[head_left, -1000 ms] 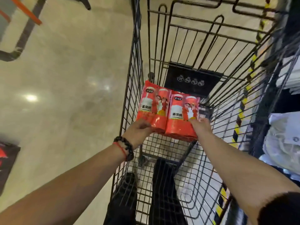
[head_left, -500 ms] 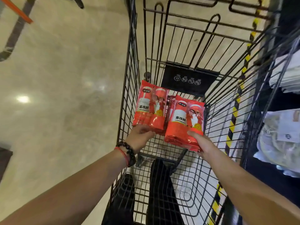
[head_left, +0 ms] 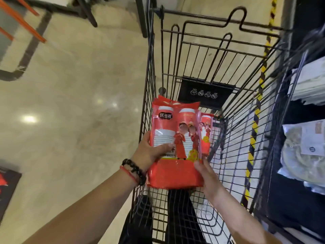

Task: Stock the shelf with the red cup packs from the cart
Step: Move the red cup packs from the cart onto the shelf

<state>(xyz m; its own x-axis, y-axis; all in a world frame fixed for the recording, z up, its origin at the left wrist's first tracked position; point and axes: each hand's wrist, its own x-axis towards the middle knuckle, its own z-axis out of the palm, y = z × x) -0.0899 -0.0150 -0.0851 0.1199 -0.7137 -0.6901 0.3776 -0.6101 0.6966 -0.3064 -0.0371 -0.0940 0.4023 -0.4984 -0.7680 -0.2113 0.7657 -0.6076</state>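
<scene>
A glossy beige floor [head_left: 73,95] fills the left side of the view, and a black wire cart [head_left: 233,134] stands over it at the centre. The red cup packs [head_left: 175,138] are held above the cart basket, raised clear of its wire bottom, with their long axis running from 6 to 12 o'clock. They seem to be stacked together; a second pack [head_left: 206,134] shows at 3 o'clock behind the front one. The left hand [head_left: 149,154] grips the stack at its 9 o'clock edge, thumb curled over the printed face. The right hand [head_left: 205,175] holds the lower corner at 5 o'clock, fingers wrapped behind the pack. Both hands are about equally near. No other pack is clearly visible in the basket, though its near end is hidden behind the stack. The shelf [head_left: 299,120] lies at 3 o'clock from the packs, just beside the cart, already holding pale wrapped goods [head_left: 302,155]. The coming move probably carries the stack rightward over the cart's side wall
</scene>
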